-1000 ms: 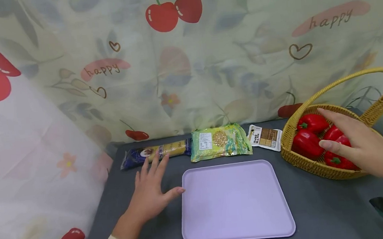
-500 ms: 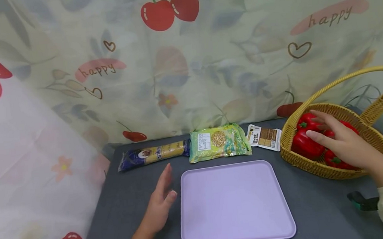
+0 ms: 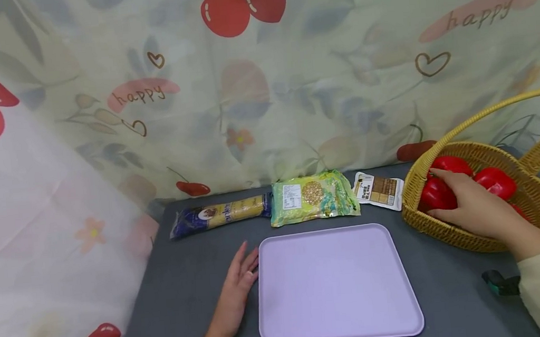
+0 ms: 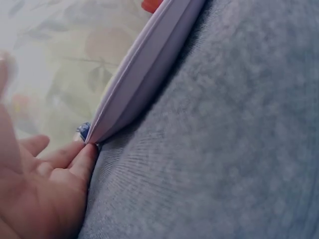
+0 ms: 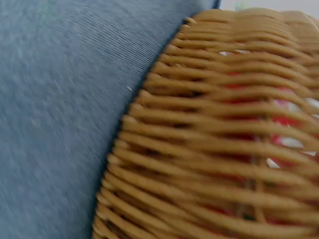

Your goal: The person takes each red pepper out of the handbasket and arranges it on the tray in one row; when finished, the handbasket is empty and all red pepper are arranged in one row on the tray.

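Note:
At the back right, my right hand (image 3: 475, 206) reaches into the yellow wicker basket (image 3: 447, 236) and grips a red bell pepper (image 3: 437, 193), thumb on its near side and fingers over its far side. Other red bell peppers (image 3: 496, 182) lie around it in the basket. My left hand (image 3: 235, 290) rests on the table by the left edge of the lilac tray (image 3: 338, 285). In the left wrist view its straight fingertips (image 4: 84, 154) touch the tray's side. The right wrist view shows the basket's woven wall (image 5: 199, 139), which hides the right hand.
Along the back lie a blue and yellow pasta packet (image 3: 226, 215), a green bag of grains or beans (image 3: 315, 197) and a small white and brown packet (image 3: 379, 190). A patterned cloth (image 3: 284, 109) hangs behind. The basket's tall handle (image 3: 489, 114) arches over it.
My right hand has come down into the basket and taken hold of a bell pepper, and the peppers have shifted. My left hand has turned and moved to the tray's left edge.

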`<state>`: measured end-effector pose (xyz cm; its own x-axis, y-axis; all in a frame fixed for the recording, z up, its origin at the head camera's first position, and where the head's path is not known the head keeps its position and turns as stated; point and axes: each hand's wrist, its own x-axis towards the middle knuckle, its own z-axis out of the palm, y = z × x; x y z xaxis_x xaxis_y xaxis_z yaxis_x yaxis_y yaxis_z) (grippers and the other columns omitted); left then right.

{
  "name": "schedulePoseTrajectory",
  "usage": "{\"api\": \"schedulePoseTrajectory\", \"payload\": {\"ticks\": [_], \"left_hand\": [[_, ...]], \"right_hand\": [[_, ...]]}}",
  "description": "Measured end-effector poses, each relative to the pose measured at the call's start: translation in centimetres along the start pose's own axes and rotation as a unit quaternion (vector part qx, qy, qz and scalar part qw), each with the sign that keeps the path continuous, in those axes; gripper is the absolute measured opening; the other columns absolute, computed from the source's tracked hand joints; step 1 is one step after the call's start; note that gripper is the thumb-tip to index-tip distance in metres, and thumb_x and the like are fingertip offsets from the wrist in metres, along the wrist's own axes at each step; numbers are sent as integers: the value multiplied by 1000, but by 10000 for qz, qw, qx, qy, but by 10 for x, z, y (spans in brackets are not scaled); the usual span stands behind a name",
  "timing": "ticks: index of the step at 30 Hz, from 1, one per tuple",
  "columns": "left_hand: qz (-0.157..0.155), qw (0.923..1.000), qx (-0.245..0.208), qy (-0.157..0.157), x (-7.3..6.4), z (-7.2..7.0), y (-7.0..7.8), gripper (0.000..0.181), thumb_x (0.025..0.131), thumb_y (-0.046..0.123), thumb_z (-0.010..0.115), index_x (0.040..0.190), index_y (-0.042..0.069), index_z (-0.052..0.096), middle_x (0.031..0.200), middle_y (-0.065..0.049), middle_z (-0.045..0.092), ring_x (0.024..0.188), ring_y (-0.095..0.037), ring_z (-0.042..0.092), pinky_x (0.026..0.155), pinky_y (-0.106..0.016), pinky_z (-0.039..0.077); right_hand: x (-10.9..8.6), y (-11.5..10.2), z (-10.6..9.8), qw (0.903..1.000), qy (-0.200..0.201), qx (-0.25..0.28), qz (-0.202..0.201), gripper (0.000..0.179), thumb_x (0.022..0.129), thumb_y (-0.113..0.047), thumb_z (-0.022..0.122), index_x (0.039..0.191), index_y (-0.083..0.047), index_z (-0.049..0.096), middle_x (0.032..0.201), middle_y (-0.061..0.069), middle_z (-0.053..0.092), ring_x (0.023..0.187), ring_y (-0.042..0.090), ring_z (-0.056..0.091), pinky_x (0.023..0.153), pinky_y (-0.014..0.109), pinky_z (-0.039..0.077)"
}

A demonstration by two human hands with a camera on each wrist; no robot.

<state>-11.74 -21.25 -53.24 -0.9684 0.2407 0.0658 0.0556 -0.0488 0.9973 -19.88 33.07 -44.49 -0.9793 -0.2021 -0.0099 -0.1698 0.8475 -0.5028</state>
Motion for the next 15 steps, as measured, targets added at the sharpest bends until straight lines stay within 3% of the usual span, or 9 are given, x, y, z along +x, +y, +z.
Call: {"api": "schedulePoseTrajectory", "payload": {"ticks": [3, 6, 10, 15], "left_hand": [[-216, 9994, 232, 147, 0, 1, -1, 83, 106, 5, 69, 174, 7, 20, 172, -20, 34, 158, -38, 31, 120, -29, 39], [-295, 9985, 436, 116, 1, 0, -1, 97, 96, -3, 80, 173, 7, 23, 173, -16, 33, 158, -34, 32, 122, -33, 38], [-402, 9983, 427, -20, -3, -3, 1, 102, 89, -18, 76, 173, 6, 23, 174, -17, 31, 159, -35, 30, 123, -34, 36], [-566, 9977, 266, -260, -4, -5, 5, 105, 87, -25, 68, 174, 8, 21, 177, -16, 26, 161, -34, 25, 125, -38, 33]], "right_hand": [[2, -2, 3, 9991, -117, -381, 175, 111, 84, -37, 94, 163, 9, 31, 154, 43, 31, 135, 65, 35, 89, 86, 48], [2, -4, 4, 9986, -88, -446, 282, 105, 85, -36, 93, 160, 8, 36, 153, 43, 30, 133, 66, 35, 88, 87, 48], [2, -5, 6, 9991, 117, -329, 240, 100, 85, -30, 93, 159, 7, 36, 152, 43, 30, 131, 66, 36, 88, 87, 48], [-2, -5, 9, 9970, 755, 79, 151, 100, 86, -17, 92, 162, 7, 32, 150, 43, 29, 129, 67, 34, 85, 87, 49]]}}
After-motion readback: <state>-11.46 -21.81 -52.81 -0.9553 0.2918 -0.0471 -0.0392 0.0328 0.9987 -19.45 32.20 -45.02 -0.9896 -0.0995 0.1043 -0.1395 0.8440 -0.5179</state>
